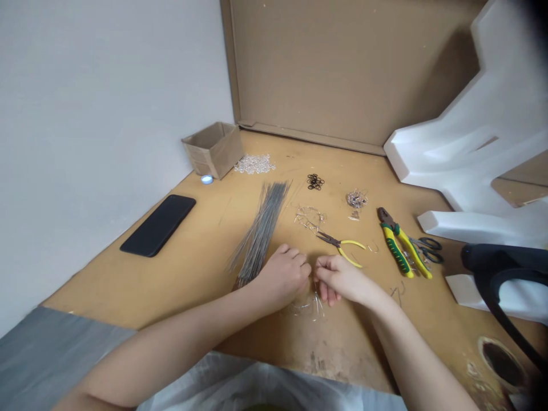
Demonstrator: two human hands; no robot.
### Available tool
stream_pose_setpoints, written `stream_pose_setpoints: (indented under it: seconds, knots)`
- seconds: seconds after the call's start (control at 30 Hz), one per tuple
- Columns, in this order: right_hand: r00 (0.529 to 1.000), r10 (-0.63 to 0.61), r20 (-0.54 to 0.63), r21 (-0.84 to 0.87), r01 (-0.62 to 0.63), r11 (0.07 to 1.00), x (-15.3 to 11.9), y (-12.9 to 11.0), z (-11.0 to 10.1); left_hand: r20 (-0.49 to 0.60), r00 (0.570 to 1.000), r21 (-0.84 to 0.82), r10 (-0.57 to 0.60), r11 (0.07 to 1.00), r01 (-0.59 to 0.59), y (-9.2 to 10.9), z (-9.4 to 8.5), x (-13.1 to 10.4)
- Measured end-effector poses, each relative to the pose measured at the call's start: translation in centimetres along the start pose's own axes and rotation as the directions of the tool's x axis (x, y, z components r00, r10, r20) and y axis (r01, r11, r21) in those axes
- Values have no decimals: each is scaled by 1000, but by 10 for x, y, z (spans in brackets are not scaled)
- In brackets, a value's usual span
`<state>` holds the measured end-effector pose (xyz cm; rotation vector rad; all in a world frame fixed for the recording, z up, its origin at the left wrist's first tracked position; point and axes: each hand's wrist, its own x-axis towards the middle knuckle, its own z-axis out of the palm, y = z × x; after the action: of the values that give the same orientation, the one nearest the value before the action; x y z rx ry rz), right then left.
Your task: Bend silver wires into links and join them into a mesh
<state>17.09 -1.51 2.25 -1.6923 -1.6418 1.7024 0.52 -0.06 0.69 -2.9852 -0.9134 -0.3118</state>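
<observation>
My left hand is closed, knuckles up, beside the lower end of a bundle of thin grey wires. Just right of it, my right hand has its fingers curled with thumb and forefinger together. Whatever lies between the fingertips of either hand is too small to make out. Small bent wire pieces lie on the table below the hands. Beyond my right hand rest small needle-nose pliers with yellow handles, next to a loose group of wire pieces.
Yellow-green pliers and scissors lie right. Black rings, a wire heap, clear small pieces and a cardboard box stand farther back. A phone lies left; white foam stands right.
</observation>
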Motion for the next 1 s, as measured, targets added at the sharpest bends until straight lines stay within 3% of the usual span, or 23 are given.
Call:
stream_pose_setpoints:
  seconds: [0.47, 1.0]
  knots:
    - [994, 67, 85, 87, -74, 993, 6, -1, 3, -104, 991, 69, -83, 994, 90, 12, 10, 1]
    - [990, 98, 100, 97, -107, 990, 7, -3, 2, -130, 991, 128, -37, 990, 54, 9, 17, 0]
